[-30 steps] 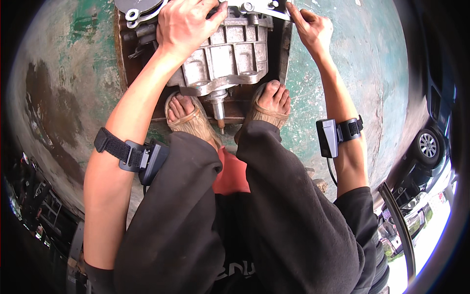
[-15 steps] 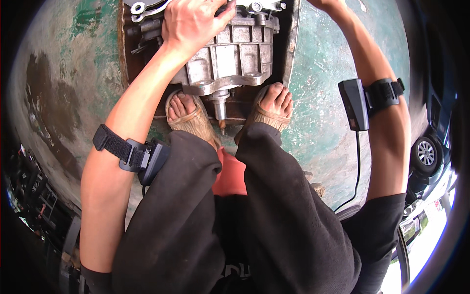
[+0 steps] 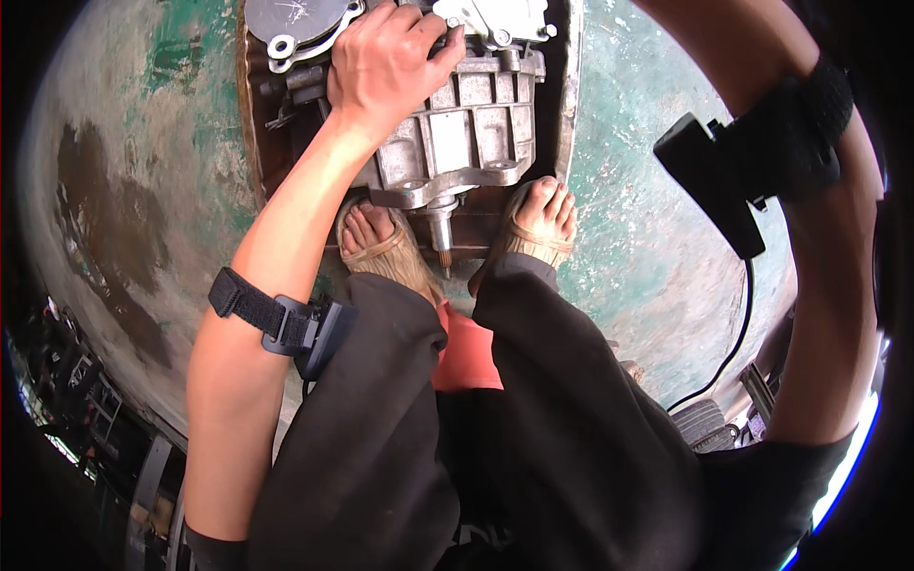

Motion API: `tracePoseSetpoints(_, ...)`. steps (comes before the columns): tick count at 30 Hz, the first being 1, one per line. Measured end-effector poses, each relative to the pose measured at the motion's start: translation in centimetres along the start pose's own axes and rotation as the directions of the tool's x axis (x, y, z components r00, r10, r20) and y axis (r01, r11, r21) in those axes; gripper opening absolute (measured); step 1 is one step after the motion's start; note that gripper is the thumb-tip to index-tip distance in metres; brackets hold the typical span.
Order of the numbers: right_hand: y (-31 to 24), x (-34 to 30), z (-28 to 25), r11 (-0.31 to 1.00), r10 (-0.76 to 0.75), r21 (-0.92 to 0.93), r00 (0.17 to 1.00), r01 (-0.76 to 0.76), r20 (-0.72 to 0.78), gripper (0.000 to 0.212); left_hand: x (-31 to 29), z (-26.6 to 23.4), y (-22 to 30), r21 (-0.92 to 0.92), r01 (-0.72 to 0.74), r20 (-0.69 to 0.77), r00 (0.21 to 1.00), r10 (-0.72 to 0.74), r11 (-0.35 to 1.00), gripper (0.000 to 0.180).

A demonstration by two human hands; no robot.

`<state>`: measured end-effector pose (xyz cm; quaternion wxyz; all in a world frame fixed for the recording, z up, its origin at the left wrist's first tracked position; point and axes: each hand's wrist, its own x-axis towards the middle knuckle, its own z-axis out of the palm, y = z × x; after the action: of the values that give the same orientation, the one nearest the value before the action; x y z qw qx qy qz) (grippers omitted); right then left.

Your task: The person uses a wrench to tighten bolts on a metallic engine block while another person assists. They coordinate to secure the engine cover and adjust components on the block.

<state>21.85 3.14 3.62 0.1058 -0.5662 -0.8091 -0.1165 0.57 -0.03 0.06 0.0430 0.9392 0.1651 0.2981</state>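
Observation:
A metal gearbox housing (image 3: 455,133), ribbed and silver-grey, stands between my feet, with its splined shaft (image 3: 441,228) pointing toward me. My left hand (image 3: 386,71) lies over its upper part with the fingers curled and the thumb bent to the right. Something small and dark (image 3: 441,42) shows between thumb and fingers; its kind is hidden. A bright metal cover plate (image 3: 500,17) lies to the right of that hand, and a round grey cover (image 3: 290,17) to the left. My right forearm (image 3: 809,143) runs out past the top edge, so the right hand is outside the picture.
A long metal frame with raised edges (image 3: 569,95) surrounds the gearbox. My sandalled feet (image 3: 543,219) rest at its near end. Worn green-painted floor (image 3: 657,209) spreads on both sides. Below me is a red seat (image 3: 468,357). A tyre (image 3: 700,423) is at the lower right.
My right arm has risen and swung outward, closer to the camera. The left hand keeps its curled hold on the gearbox's upper part. The whole view has shifted slightly, showing more of the covers.

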Motion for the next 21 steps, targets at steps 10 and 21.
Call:
tracePoseSetpoints(10,-14.8,1.0,-10.4,0.612,-0.155,-0.629,0.852,0.48,0.499,0.021,-2.2,0.5,-1.1,-0.486,0.372,0.271,0.925,-0.268,0.791,0.065)
tracePoseSetpoints(21,-22.3,-4.2,-12.4,0.319,-0.18,-0.58,0.649,0.749,0.739,0.016,-0.7,0.4,-0.5,-0.124,0.063,0.096,0.994,-0.051,0.99,0.017)
